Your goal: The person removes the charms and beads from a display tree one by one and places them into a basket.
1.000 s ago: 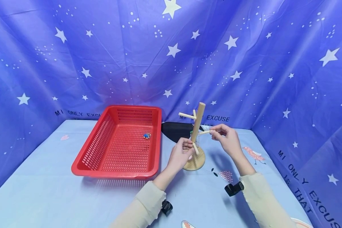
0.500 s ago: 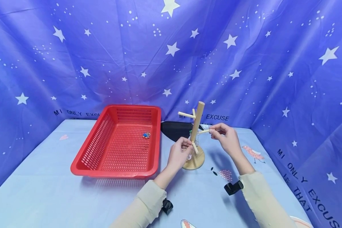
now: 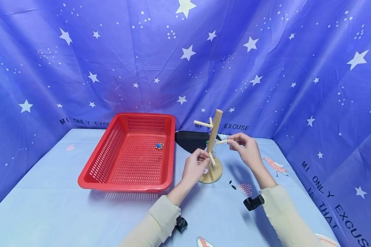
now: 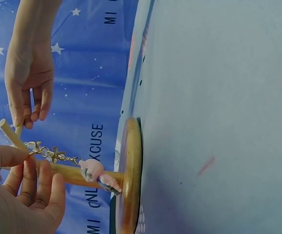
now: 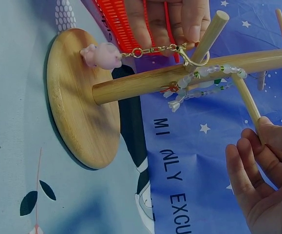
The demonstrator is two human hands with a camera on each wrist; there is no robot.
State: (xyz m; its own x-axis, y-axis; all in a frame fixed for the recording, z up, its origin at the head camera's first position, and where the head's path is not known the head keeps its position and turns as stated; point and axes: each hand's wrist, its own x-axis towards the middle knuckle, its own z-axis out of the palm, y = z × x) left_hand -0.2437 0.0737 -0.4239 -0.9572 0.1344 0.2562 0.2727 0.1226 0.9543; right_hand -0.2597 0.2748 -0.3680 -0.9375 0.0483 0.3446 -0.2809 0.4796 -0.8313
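A wooden peg stand [image 3: 215, 132] with a round base [image 3: 214, 176] stands upright right of the basket. My left hand [image 3: 194, 168] pinches a gold keychain at its ring, which hangs around a low peg [image 5: 211, 34]. From its chain dangles a pale pink figure [image 5: 104, 56], close to the base. My right hand [image 3: 245, 147] pinches the tip of another peg [image 5: 248, 100] between thumb and index finger. A bracelet [image 5: 214, 72] of clear and pale beads hangs at the root of that peg, against the post. In the head view my left fingers partly hide the keychain.
A red perforated basket [image 3: 126, 187] stands to the left, with a small blue and gold trinket [image 3: 159, 146] inside. Higher pegs [image 3: 203, 124] stick out near the post's top. A blue star-patterned curtain [image 3: 160, 61] encloses the pale blue tabletop [image 3: 49, 206].
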